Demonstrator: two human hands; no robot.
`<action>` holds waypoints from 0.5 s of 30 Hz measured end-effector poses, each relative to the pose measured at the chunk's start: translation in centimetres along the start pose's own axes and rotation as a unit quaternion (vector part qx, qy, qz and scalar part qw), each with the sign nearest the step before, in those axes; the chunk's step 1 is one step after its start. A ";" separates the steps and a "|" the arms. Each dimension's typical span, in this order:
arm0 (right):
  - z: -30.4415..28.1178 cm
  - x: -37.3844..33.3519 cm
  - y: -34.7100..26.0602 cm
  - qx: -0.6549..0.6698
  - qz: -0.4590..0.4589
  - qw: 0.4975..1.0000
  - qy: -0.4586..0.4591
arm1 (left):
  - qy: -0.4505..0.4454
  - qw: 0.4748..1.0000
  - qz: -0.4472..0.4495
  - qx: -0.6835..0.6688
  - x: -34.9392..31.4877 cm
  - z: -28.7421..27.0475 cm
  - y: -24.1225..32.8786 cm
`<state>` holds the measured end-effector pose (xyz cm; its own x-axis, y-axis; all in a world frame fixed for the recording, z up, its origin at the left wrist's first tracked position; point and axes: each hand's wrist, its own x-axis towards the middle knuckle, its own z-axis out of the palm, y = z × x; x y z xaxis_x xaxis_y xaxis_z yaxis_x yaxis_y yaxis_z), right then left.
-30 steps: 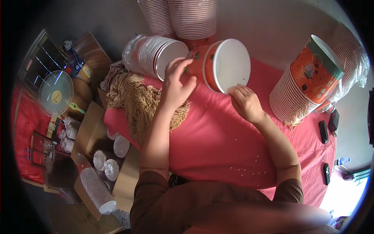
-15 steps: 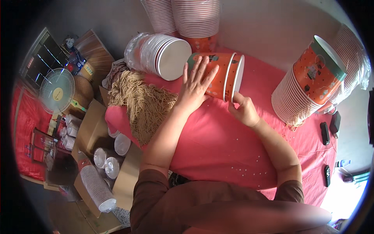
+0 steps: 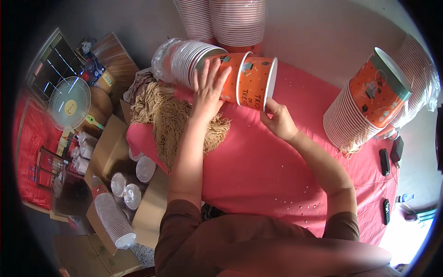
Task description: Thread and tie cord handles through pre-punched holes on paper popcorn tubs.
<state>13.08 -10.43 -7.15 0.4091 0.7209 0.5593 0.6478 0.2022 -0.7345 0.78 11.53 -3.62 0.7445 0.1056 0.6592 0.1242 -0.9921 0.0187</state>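
Observation:
Two orange printed paper tubs lie on their sides, partly nested, above the far middle of the pink cloth. Along the left tub [image 3: 230, 74] my left hand [image 3: 210, 90] rests with its fingers spread and stretched out. The lower rim of the right tub [image 3: 256, 81] is pinched by my right hand [image 3: 281, 121], thumb and fingers closed on it. Behind the left tub's closed end is a sideways stack of white-rimmed tubs [image 3: 187, 62] in clear plastic. A tan bundle of yarn-like strands [image 3: 164, 122] lies beside and under my left forearm.
A tall stack of orange and green tubs [image 3: 364, 99] stands at the right, strands under its base. More wrapped stacks [image 3: 237, 23] rise at the back. Small white bits [image 3: 302, 203] and black devices [image 3: 385, 161] dot the cloth. An open carton [image 3: 104, 154] at left holds white containers.
The left tub has moved left, toward the wrapped stack, with my left hand. The right tub has shifted slightly left and now stands farther out of the other, showing more of its side.

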 end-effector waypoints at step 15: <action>-5.6 -1.3 -1.4 -0.070 -0.011 0.997 0.037 | 0.048 0.987 -0.117 0.099 -0.4 -1.3 -0.2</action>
<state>15.23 -15.38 -4.68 0.4359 0.6661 0.6052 0.7381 0.1202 -0.6639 -0.41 11.55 -2.92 0.6150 0.3145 0.7231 0.4189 -0.9072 0.0383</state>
